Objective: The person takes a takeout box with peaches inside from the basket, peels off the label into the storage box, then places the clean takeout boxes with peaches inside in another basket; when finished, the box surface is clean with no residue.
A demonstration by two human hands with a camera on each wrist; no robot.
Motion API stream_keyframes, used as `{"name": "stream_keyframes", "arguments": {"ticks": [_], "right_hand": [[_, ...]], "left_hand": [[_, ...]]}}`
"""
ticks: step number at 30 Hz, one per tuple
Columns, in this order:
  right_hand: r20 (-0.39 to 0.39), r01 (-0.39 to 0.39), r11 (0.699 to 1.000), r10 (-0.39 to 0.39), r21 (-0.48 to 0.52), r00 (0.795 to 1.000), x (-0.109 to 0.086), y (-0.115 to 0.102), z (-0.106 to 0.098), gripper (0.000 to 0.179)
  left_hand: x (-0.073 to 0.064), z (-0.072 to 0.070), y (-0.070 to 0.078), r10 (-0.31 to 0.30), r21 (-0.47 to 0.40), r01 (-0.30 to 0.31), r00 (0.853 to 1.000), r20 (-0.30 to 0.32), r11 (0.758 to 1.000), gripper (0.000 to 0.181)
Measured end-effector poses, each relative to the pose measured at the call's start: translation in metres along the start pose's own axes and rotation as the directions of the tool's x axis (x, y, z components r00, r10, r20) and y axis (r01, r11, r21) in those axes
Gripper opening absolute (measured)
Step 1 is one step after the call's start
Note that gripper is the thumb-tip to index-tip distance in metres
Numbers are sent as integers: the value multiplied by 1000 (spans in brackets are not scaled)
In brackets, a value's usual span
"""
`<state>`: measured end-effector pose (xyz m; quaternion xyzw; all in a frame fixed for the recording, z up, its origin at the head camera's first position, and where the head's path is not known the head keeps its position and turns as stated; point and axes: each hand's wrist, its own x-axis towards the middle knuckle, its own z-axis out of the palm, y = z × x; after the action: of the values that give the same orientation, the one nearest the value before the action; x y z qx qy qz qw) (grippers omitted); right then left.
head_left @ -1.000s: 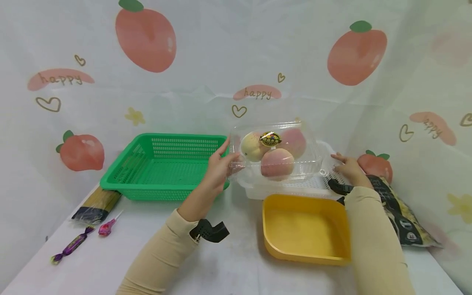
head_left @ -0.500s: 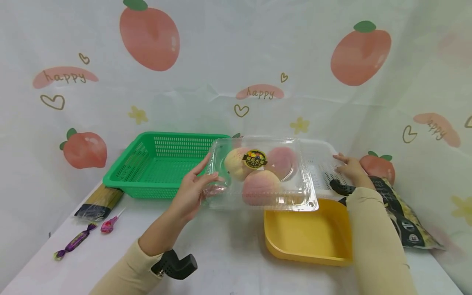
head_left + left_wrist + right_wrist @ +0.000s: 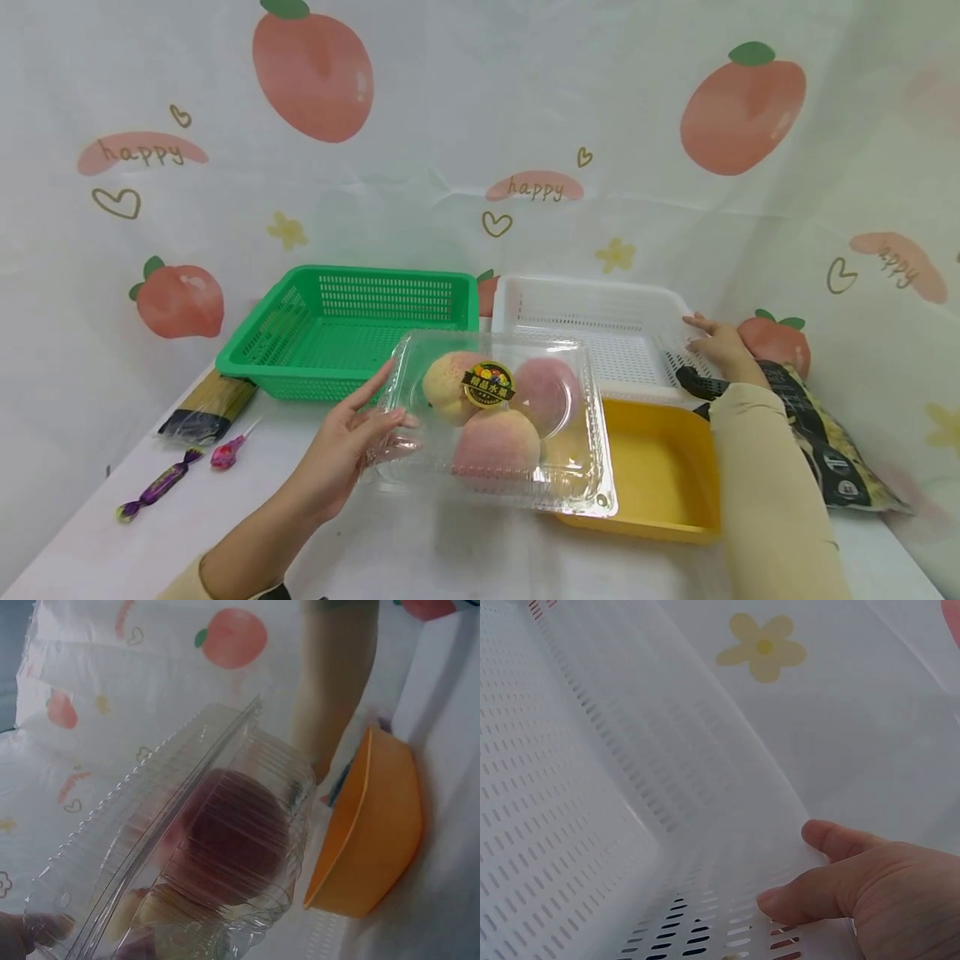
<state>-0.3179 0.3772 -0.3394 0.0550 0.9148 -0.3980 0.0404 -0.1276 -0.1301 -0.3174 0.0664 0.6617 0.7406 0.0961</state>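
1. Round sticker [image 3: 488,384], black and gold, at 6 o'clock in the head view, on the clear box [image 3: 599,450]: 4 characters, 精品水果, across its dark band; finer lettering too small to read.
2. Backdrop [image 3: 427,108], printed, the word "happy" in brown script, 3 places: left pink patch [image 3: 142,154], 10 o'clock; middle pink patch [image 3: 535,186], 1 o'clock; right pink patch [image 3: 897,258], 3 o'clock, slanting downward, opening letters faint.
3. Dark bag [image 3: 825,454], 4 o'clock: pale lettering, illegible.
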Motion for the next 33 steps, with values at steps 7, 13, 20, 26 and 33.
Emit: {"name": "stream_keyframes", "arguments": {"ticks": [7,13,20,26,33], "right_hand": [[7,10,1000,-10,3,1000,-3,-2,-2,62],[-2,10,1000,-10,-16,1000,-2,-2,-2,61],[-17,11,1000,-12,-15,1000,0,1,0,61],[-15,-2,1000,2,0,1000,1,1,1,60],[-16,-3,1000,3,3,1000,2,1,1,60]], "left_hand": [[-18,-15,-14,-28,44,28,1000,-1,999,68],[-30,-26,-26,-24,34,24,1000,-18,999,67],[-40,-40,-40,-44,20,44,999,-9,999,68],[-42,-52,-51,-80,25,80,997,-4,997,68],[-40,-57,-61,-118,27,118,993,14,993,70]]}}
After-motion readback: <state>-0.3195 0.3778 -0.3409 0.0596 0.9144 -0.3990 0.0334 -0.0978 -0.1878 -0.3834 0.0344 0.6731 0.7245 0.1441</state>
